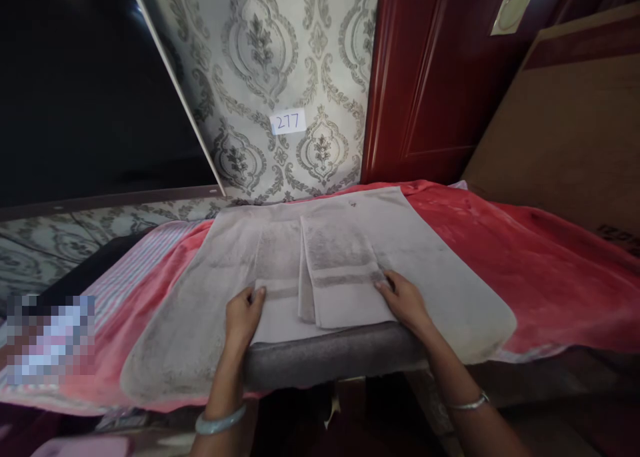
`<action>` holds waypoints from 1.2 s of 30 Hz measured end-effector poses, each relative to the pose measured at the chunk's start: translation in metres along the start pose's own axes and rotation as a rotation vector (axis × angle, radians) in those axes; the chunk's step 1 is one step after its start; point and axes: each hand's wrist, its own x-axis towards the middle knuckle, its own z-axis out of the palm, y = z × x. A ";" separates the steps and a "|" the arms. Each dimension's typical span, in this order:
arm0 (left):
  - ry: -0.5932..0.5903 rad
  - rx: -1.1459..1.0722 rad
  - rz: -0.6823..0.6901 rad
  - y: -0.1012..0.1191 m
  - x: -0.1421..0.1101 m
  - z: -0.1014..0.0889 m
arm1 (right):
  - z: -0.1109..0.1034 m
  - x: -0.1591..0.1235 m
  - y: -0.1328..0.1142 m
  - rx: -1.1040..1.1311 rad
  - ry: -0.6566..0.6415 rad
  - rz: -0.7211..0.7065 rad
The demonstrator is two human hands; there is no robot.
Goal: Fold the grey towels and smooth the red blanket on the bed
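A light grey towel (343, 257) with a darker band across it lies in front of me, its two sides folded in toward a middle slit. My left hand (245, 316) pinches its left edge near the front, thumb on top. On the opposite side, my right hand (404, 300) grips the right edge beside the band, its fingertips partly hidden. Beneath the towel spreads a pale grey mat (450, 270) with rounded front corners. A darker grey fabric strip (335, 358) droops over the front edge between my wrists.
Red blanket (520, 264) covers the surface on both sides, over a striped cloth (135, 260) at left. A large dark screen (90, 90) stands back left. A cardboard box (570, 117) leans at right, beside a red door (425, 77). A paper marked 277 (288, 121) is on the wall.
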 end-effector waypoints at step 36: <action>-0.127 0.084 0.572 0.031 -0.048 0.054 | 0.031 -0.049 -0.065 -0.292 -0.188 -0.589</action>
